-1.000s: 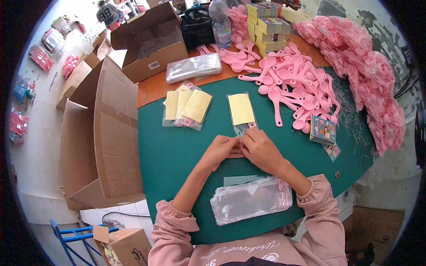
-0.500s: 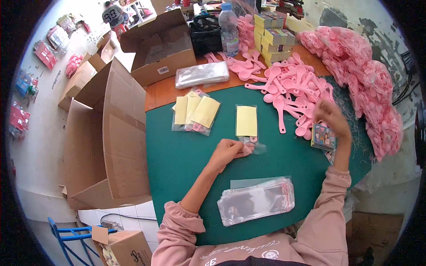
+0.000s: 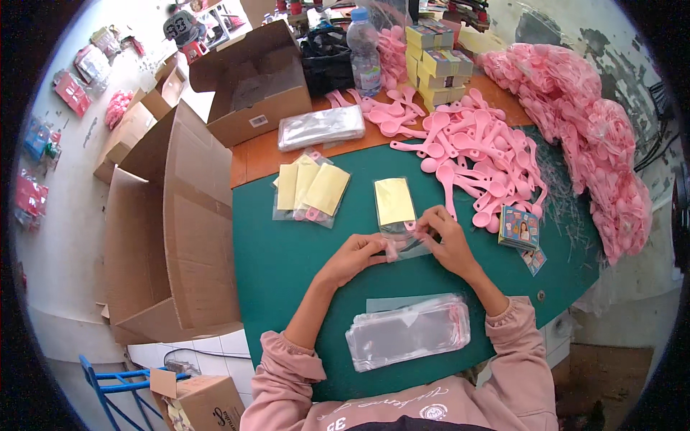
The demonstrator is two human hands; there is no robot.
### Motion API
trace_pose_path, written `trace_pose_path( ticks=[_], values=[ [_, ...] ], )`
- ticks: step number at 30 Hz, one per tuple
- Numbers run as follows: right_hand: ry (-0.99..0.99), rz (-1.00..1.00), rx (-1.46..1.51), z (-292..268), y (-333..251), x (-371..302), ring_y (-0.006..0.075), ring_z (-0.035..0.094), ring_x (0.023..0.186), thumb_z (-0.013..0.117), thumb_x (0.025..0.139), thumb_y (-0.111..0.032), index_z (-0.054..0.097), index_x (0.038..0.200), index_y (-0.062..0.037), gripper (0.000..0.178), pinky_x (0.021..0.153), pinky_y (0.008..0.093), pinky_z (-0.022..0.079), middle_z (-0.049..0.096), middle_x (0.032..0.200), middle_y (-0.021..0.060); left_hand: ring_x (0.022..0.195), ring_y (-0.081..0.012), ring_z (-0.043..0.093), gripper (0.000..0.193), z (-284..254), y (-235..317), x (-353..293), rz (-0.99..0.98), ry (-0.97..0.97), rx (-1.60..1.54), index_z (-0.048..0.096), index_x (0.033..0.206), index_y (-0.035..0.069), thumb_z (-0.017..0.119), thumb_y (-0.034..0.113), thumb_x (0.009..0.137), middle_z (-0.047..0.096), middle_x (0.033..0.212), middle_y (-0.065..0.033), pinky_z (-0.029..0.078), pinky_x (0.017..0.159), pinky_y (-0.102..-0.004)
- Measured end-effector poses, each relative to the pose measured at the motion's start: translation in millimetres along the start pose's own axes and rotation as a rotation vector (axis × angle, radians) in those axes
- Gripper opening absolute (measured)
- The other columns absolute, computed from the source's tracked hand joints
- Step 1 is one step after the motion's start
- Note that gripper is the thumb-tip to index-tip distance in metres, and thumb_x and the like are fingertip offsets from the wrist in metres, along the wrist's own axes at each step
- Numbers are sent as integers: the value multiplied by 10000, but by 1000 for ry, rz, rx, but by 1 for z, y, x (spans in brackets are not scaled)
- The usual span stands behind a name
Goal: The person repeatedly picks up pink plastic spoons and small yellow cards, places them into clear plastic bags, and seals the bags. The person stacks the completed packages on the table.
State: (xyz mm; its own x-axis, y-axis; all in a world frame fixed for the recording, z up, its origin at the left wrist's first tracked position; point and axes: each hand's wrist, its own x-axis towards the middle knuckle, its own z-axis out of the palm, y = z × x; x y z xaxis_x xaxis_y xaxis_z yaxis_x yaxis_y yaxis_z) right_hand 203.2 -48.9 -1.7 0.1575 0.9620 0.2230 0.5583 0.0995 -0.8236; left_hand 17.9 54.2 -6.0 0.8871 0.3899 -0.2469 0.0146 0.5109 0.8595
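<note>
A transparent plastic bag [image 3: 401, 248] lies in front of me on the green table mat, with a yellow card [image 3: 394, 202] inside. The holed end of a pink spoon [image 3: 410, 225] peeks out below the card; the rest of it is hidden. My left hand [image 3: 353, 258] pinches the bag's loose near end at its left corner. On the opposite side, my right hand [image 3: 451, 243] has its fingertips closed on the same bag's right edge. Nearer to me rests a stack of transparent bags [image 3: 408, 335]. To the left are several filled bags with yellow cards [image 3: 327, 189].
Loose pink spoons [image 3: 481, 154] pile up at the right, beside a stack of printed cards [image 3: 518, 227]. Farther back stand card bundles [image 3: 440, 68], a water bottle [image 3: 364, 54] and a bag packet [image 3: 321, 127]. Bagged spoons [image 3: 575, 122] line the right; cardboard boxes [image 3: 205, 215] flank the left.
My right hand has come down and left from beside the spoon pile to the bag's near end, where it now grips. My left hand keeps its hold, slightly left of before.
</note>
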Motion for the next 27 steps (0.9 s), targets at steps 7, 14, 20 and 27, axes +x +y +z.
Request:
trace_pose_path(
  ticks=[7, 14, 20, 27],
  values=[
    [25, 46, 356, 6, 15, -8, 92, 538, 743, 572, 818, -18, 505, 896, 7, 105, 675, 218, 457, 495, 912, 31, 939, -170, 576, 91, 18, -6, 1, 286, 255, 603, 466, 921, 15, 510, -9, 845, 533, 920, -54, 528, 749, -283],
    [-69, 272, 594, 2, 13, 0, 126, 610, 724, 564, 842, -70, 494, 852, 15, 110, 631, 233, 501, 583, 790, 62, 765, -139, 615, 133, 14, -22, 7, 265, 465, 544, 554, 831, -40, 615, 74, 799, 553, 841, -69, 551, 579, -249],
    [29, 368, 549, 8, 9, 2, 140, 620, 636, 546, 841, -38, 447, 885, 14, 120, 535, 217, 493, 586, 745, 94, 828, -134, 591, 193, 18, -19, 9, 197, 506, 448, 501, 939, -23, 614, 55, 803, 567, 866, -61, 555, 612, -253],
    [78, 347, 475, 12, 5, 2, 113, 594, 597, 535, 845, -37, 479, 1003, 7, 173, 504, 207, 477, 573, 732, 75, 821, -139, 596, 244, 22, -17, 8, 193, 546, 392, 449, 1025, 9, 579, 36, 819, 563, 906, -87, 547, 582, -247]
  ],
)
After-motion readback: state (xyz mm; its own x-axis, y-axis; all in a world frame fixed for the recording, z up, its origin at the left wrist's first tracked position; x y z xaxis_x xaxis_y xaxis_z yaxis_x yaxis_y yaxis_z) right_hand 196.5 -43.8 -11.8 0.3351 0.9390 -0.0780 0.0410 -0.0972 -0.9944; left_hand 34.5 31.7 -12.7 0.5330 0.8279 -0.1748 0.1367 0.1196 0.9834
